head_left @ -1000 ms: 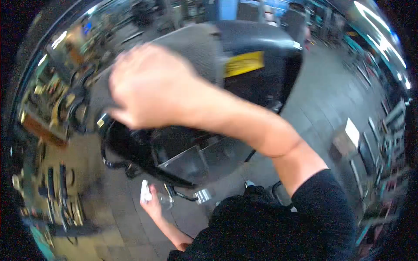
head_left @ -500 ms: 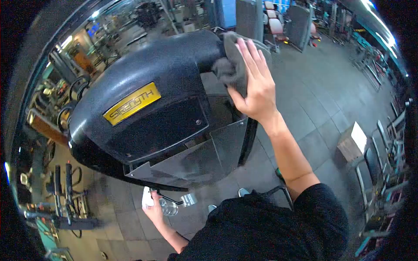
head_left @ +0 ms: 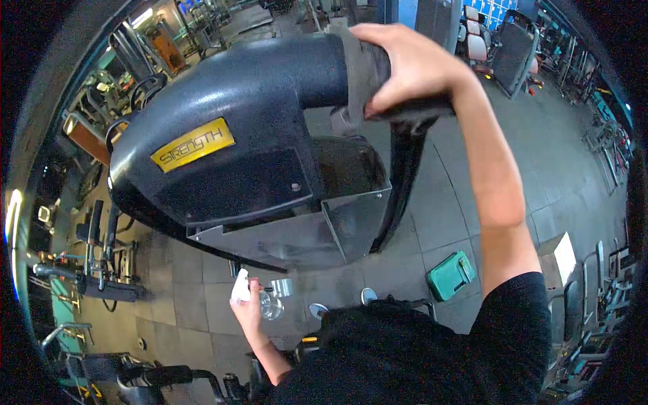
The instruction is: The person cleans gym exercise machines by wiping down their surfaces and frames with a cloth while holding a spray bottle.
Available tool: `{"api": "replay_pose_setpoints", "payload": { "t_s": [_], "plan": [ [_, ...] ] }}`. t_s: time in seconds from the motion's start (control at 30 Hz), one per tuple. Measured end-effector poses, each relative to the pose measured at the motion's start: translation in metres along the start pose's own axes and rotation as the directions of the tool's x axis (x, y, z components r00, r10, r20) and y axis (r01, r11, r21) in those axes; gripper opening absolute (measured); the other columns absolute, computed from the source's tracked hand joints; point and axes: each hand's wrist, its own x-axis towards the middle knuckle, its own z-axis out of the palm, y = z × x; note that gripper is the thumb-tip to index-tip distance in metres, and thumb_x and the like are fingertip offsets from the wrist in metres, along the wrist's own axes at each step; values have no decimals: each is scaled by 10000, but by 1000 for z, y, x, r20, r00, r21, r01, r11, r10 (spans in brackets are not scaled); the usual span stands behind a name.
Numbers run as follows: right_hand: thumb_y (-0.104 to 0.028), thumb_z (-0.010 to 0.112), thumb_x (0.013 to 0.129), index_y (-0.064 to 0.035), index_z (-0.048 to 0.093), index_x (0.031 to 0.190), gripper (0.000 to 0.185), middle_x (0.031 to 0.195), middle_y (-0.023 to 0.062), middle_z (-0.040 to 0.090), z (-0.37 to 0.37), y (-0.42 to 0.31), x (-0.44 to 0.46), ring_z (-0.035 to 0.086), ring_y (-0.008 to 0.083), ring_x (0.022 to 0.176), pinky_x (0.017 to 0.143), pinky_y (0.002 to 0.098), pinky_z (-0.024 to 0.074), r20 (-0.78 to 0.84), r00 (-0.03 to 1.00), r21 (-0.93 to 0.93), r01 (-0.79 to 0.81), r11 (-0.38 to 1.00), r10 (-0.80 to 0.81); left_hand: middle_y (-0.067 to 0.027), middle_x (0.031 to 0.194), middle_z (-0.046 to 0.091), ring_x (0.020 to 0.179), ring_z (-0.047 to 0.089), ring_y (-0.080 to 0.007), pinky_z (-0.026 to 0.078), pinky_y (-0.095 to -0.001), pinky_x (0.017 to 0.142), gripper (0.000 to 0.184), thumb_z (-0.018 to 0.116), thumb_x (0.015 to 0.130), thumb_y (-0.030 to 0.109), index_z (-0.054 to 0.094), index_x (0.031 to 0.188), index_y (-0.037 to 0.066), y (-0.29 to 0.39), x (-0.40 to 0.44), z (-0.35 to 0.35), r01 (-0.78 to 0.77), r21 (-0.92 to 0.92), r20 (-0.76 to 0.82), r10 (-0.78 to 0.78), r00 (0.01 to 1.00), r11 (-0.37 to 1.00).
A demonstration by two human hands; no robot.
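Note:
A grey cloth (head_left: 361,77) wraps over the end of the black machine's (head_left: 256,81) rounded top. My right hand (head_left: 412,67) curls over that end, thumb and fingers pressing the cloth against it; part of the cloth is smeared by motion. On the machine's side sits a yellow "STRENGTH" plate (head_left: 192,144). Below the machine's lower edge, my left hand (head_left: 248,310) is closed around a spray bottle (head_left: 272,308) with a clear body and a white trigger head. A silvery cylinder (head_left: 282,287) shows beside the bottle.
On the tiled floor stands a green case (head_left: 451,275), near my right side. A pale box (head_left: 559,260) is farther right, among gym equipment. Another exercise machine (head_left: 104,270) stands at the left. Seats (head_left: 476,44) and a dark panel (head_left: 516,54) are at the back right.
My right hand has gone from lying flat with fingers extended to curling over the machine's end with the cloth. The view has shifted, and the green case now shows fully.

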Motion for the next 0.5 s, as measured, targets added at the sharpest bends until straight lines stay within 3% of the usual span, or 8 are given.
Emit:
{"api": "replay_pose_setpoints", "payload": {
  "t_s": [0.1,0.13,0.2,0.23,0.27,0.33,0.37,0.5],
  "plan": [
    [-403,916,495,105,531,1330,1051,1243,276,628,-10,9,14,606,340,1188,1029,368,455,70,997,-83,-29,996,35,-37,828,697,749,646,-114,509,-275,689,204,698,942,164,703,1015,-27,5,0,1,-54,67,11,54,998,996],
    [-410,900,504,94,547,1300,1006,1234,262,628,-7,2,11,606,354,1173,1029,372,454,75,992,24,-104,994,102,-37,828,697,749,646,-114,509,-275,689,204,698,942,164,703,1015,-27,6,-5,0,-55,75,11,55,998,996],
    [-403,876,527,77,543,1278,952,1242,244,614,7,-13,0,594,377,1170,1021,390,461,-41,998,-29,-46,999,45,-39,839,695,754,648,-115,509,-273,691,207,700,942,164,700,1024,-26,9,-8,4,-100,23,25,100,995,995],
    [-353,851,557,44,536,1270,875,1253,225,597,24,-17,-12,586,373,1166,1003,400,473,-233,971,-168,10,986,-49,-39,850,696,760,650,-117,510,-273,694,215,705,942,170,698,1030,-26,5,-10,5,-77,22,26,76,997,997],
    [-258,799,636,76,567,1255,741,1280,255,601,40,-29,-23,614,372,1156,970,412,513,-331,944,-248,-94,964,7,-39,850,696,760,650,-117,510,-273,694,215,705,942,170,698,1030,-26,2,-12,8,-80,18,22,80,997,997],
    [-173,674,782,98,536,1282,584,1305,262,572,88,-48,-38,580,380,1202,1000,462,493,-585,803,-661,-390,641,-114,-39,851,696,761,649,-117,508,-272,692,211,704,943,169,698,1024,-26,-2,-18,12,-30,12,38,29,999,999],
    [-107,550,856,104,524,1293,487,1287,264,572,107,-53,-44,565,396,1206,1024,517,468,-662,735,-628,-439,643,-145,-38,846,697,762,649,-114,509,-271,692,206,705,938,159,697,1021,-29,-5,-19,12,-41,22,58,40,998,999],
    [-123,625,816,79,559,1256,489,1272,266,590,98,-43,-53,581,392,1201,1024,498,471,-651,741,-580,-344,739,-167,-17,810,692,789,635,-119,490,-290,724,206,648,968,196,695,999,-2,1,-26,3,28,71,54,-32,998,997]
  ]
}}
